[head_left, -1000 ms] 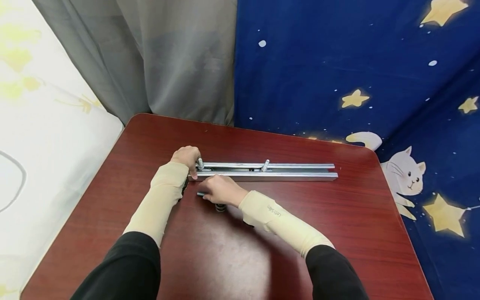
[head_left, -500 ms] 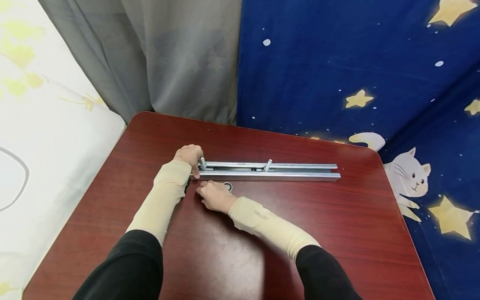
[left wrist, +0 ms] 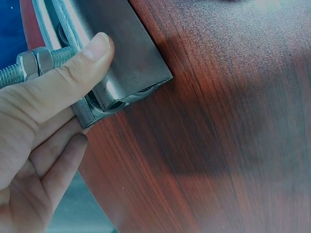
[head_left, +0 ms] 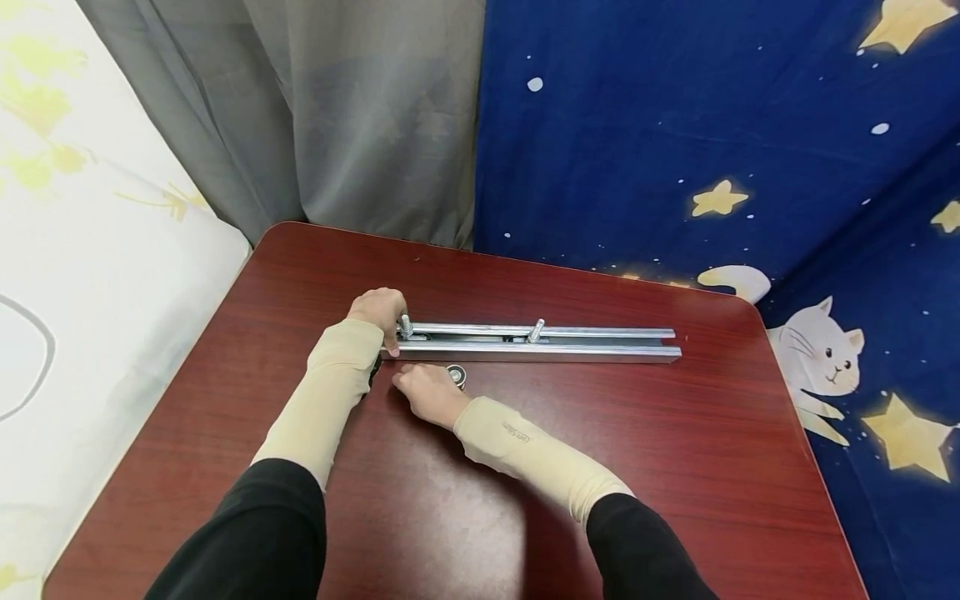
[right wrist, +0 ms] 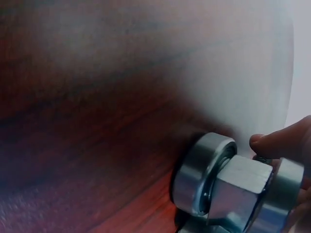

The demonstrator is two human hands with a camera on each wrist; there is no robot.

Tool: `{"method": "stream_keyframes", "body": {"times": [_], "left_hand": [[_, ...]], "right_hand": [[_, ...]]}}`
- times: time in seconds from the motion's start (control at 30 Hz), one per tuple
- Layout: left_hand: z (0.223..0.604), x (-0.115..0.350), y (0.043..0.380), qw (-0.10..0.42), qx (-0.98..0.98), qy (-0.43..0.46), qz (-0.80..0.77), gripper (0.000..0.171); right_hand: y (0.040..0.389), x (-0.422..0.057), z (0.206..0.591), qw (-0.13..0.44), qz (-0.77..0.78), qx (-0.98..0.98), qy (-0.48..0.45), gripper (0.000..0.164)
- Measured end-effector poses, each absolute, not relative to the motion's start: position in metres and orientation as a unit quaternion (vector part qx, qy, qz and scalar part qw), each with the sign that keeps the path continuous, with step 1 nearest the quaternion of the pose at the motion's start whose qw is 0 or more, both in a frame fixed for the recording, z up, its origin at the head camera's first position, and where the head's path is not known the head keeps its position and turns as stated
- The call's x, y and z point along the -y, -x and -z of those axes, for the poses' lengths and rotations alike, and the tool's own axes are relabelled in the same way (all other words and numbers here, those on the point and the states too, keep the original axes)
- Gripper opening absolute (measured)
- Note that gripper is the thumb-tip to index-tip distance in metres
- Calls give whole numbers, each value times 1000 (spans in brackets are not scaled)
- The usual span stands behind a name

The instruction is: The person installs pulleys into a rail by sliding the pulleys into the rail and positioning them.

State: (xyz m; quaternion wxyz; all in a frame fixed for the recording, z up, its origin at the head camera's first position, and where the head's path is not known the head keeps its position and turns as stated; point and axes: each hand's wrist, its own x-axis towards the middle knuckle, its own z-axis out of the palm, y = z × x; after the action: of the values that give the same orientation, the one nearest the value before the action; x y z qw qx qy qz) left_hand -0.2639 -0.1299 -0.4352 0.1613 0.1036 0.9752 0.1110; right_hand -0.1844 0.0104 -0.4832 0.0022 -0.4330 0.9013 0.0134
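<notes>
My left hand (head_left: 378, 315) grips the left end of a metal channel rail (head_left: 540, 354). The left wrist view has the thumb on the rail's side wall (left wrist: 121, 43) and fingers curled beneath its open end. A threaded bolt with nuts (left wrist: 36, 63) juts from the slot beside the thumb. Just in front of the rail, my right hand (head_left: 431, 392) holds a roller trolley (head_left: 456, 377). Up close, the trolley shows bearing wheels (right wrist: 201, 174) around a square metal block (right wrist: 238, 189); thumb and fingers sit at its bolt, mostly hidden.
A second bolt (head_left: 536, 331) stands up from the rail's slot near its middle. The rail lies on a reddish-brown table (head_left: 675, 467) with rounded corners. Behind hang a grey curtain (head_left: 375, 125) and a blue starry one (head_left: 600, 150); a white patterned surface (head_left: 112, 292) borders the left.
My right hand has shifted slightly left and turned, bringing the trolley's wheel from below the hand to its upper right side. The left hand keeps its grip on the rail.
</notes>
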Motion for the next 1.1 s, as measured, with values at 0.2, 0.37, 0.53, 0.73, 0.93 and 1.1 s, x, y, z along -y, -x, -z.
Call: {"method": "stream_keyframes", "body": {"times": [0.2,0.37,0.53,0.73,0.93,1.1], "left_hand": [[436,130,264,156,-976,-106,-113,41],[436,130,262,154,-976,-109,-112,40],[437,129,261,153,-975,-110,-115,39],[437,129,263,155,-975,-112,-116,37],[437,130,264,155,-974,-115,-118,37],[438,131,264,154,-974,-118,-119,37]], "right_hand": [[184,-15,480,-24,31,-905,423,10],[184,-21,477,-26,59,-905,420,14],[183,-30,472,-26,92,-905,414,19],[182,-44,466,-38,185,-901,390,16],[176,-59,465,-62,247,-890,379,18],[173,-71,468,-101,293,-878,364,16]]}}
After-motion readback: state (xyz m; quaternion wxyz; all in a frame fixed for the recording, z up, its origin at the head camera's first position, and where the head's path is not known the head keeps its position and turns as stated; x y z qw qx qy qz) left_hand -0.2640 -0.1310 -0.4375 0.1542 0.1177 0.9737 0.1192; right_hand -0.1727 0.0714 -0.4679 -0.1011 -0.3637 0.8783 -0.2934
